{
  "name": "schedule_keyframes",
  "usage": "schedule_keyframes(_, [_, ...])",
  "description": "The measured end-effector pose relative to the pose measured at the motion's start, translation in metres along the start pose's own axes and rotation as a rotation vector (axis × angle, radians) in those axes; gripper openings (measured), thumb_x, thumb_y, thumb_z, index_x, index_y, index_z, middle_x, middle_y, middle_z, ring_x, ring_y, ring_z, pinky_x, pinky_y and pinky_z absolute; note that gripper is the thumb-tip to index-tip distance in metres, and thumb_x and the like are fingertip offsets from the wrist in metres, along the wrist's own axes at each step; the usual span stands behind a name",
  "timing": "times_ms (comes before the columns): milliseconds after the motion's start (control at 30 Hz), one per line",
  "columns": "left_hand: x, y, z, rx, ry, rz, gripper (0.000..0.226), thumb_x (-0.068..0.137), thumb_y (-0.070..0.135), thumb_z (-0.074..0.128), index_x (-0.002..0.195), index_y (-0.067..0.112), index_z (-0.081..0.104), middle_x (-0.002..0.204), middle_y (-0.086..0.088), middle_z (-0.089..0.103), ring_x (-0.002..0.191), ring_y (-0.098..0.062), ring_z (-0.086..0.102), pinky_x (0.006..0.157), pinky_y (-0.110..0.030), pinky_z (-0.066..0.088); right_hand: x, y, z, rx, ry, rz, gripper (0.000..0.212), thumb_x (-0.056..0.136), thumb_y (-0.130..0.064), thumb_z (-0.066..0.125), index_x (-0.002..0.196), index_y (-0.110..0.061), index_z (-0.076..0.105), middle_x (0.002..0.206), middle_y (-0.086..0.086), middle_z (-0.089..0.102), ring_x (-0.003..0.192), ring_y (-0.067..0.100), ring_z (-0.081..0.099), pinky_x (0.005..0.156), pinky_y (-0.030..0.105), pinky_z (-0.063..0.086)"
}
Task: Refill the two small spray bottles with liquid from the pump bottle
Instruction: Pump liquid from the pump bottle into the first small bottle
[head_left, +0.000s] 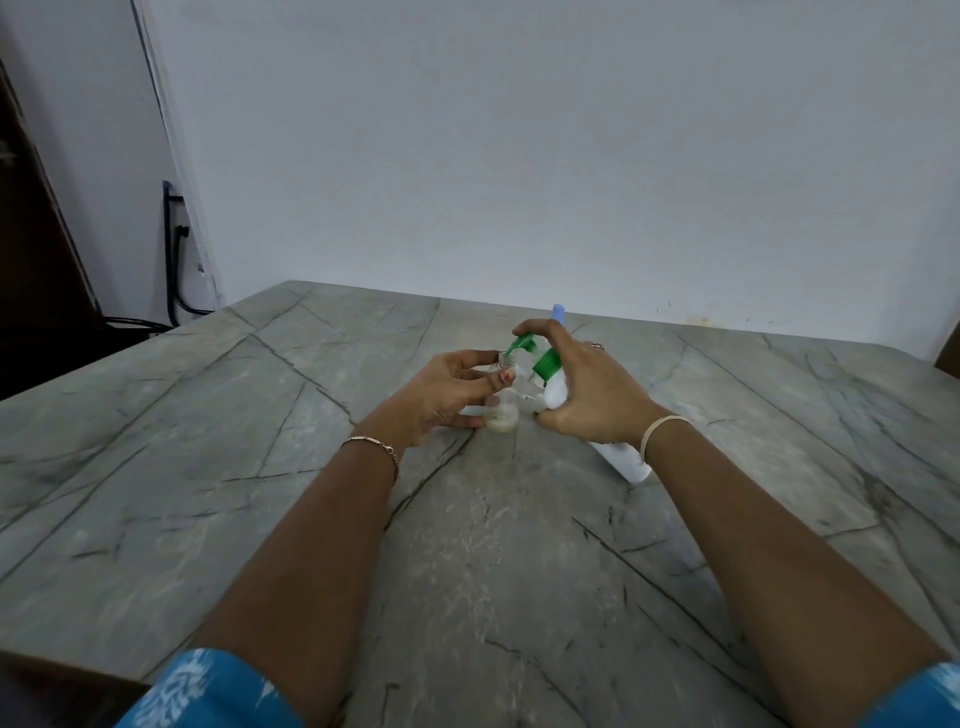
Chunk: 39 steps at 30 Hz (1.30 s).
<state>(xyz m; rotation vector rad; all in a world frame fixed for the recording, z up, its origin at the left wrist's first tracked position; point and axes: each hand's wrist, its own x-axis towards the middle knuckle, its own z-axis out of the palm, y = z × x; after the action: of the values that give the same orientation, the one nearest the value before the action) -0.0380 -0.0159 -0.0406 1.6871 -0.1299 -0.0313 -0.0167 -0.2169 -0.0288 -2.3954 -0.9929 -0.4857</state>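
**Two hands hold a pump bottle over a small clear bottle on a grey table**

At the far left, black cables (176, 270) run down a pale wall (519, 156) beside a dark door edge. A grey stone-patterned table (208, 441) with dark veins fills the lower part of the view.

Left of centre, the left hand (441, 400) reaches in from a forearm with a thin bracelet (374, 447) at the wrist. Its thumb and fingers curl around a small clear bottle (501, 410), pinching it near the neck. The bottle stands upright on the table with its mouth uncovered and a little pale liquid at the bottom. Something white shows just under this hand, but what it is cannot be told.

Just to the right, touching distance away, the right hand (592, 395) grips a white pump bottle (621, 460). The bottle leans over, its base toward the person and its green pump head (545, 364) tipped toward the small bottle, with the green spout right at that bottle's mouth. The thumb wraps the white body from below, the other fingers close around it, and the forefinger stretches out over the top of the pump. This wrist wears a pale band (660, 428), and a ring shows on one finger.

Behind the right hand, a pale blue cap (558, 312) pokes up; whatever it tops is hidden.

Blue patterned sleeves (208, 691) show at the bottom edge.
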Motion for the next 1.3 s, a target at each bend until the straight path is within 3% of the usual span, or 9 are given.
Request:
schedule_keyframes(267, [-0.0018,0.0018,0.0007,-0.011,-0.01,-0.002,0.026,0.084,0.028,0.072,0.107,0.031,0.061,0.118,-0.009,0.068,0.1,-0.02,0.067,0.075,-0.032,0.059,0.0029,-0.0028,0.0009,-0.006,0.027,0.006,0.071,0.068,-0.021,0.074,0.127,-0.031,0.035,0.1,-0.002,0.06,0.077,0.019,0.054,0.074,0.039,0.05])
schedule_keyframes(467, [-0.0019,0.0015,0.0006,-0.017,-0.005,-0.004,0.025,0.082,0.03,0.073,0.105,0.033,0.063,0.118,-0.007,0.068,0.106,-0.023,0.067,0.081,-0.037,0.058,0.0005,-0.0024,0.0022,-0.072,0.025,0.016,0.084,0.066,-0.025,0.07,0.138,-0.043,0.029,0.088,-0.002,0.059,0.073,0.02,0.054,0.074,0.041,0.051])
schedule_keyframes(667, [-0.0029,0.003,0.0019,0.025,-0.001,0.008,0.037,0.085,0.03,0.07,0.121,0.025,0.06,0.119,-0.007,0.066,0.098,-0.016,0.067,0.075,-0.03,0.059,-0.0013,-0.0034,-0.0008,-0.044,0.005,0.015,0.082,0.066,-0.021,0.072,0.135,-0.039,0.031,0.09,0.001,0.062,0.071,0.019,0.056,0.073,0.043,0.052])
schedule_keyframes(800, [-0.0044,0.0039,0.0045,0.037,0.008,0.017,0.029,0.087,0.03,0.068,0.115,0.029,0.059,0.119,-0.008,0.066,0.098,-0.017,0.066,0.077,-0.031,0.059,-0.0016,-0.0035,-0.0019,0.017,-0.012,0.016,0.078,0.067,-0.019,0.073,0.13,-0.038,0.032,0.092,0.005,0.063,0.072,0.022,0.057,0.07,0.044,0.052])
schedule_keyframes(967, [-0.0044,0.004,0.0052,0.04,0.01,0.018,0.024,0.087,0.029,0.068,0.109,0.031,0.059,0.12,-0.009,0.066,0.096,-0.015,0.065,0.078,-0.033,0.058,-0.0008,-0.0086,-0.0028,0.092,0.001,0.006,0.071,0.067,-0.014,0.074,0.125,-0.03,0.037,0.095,0.003,0.062,0.072,0.021,0.06,0.064,0.038,0.051])
schedule_keyframes(1100, [-0.0037,0.0038,0.0043,0.04,0.01,0.012,0.032,0.086,0.03,0.068,0.117,0.027,0.057,0.119,-0.008,0.066,0.098,-0.016,0.065,0.076,-0.032,0.058,0.0003,-0.0094,-0.003,0.109,0.008,0.004,0.068,0.068,-0.011,0.074,0.124,-0.027,0.039,0.086,-0.009,0.057,0.067,0.012,0.056,0.058,0.025,0.041])
schedule_keyframes(1200, [-0.0042,0.0039,0.0036,0.027,0.014,0.009,0.028,0.087,0.029,0.068,0.113,0.029,0.058,0.118,-0.008,0.066,0.095,-0.016,0.066,0.074,-0.031,0.059,0.0001,-0.0095,-0.0014,0.071,0.0,0.005,0.074,0.068,-0.013,0.073,0.131,-0.031,0.037,0.08,-0.012,0.054,0.065,0.011,0.054,0.058,0.024,0.037])
schedule_keyframes(1300, [-0.0035,0.0033,0.0031,0.018,0.027,0.004,0.028,0.085,0.03,0.071,0.112,0.03,0.06,0.116,-0.007,0.067,0.094,-0.014,0.067,0.072,-0.031,0.06,-0.0009,-0.0085,-0.0018,0.034,-0.026,-0.001,0.09,0.069,-0.015,0.072,0.142,-0.043,0.027,0.082,-0.01,0.057,0.066,0.017,0.055,0.059,0.027,0.042])
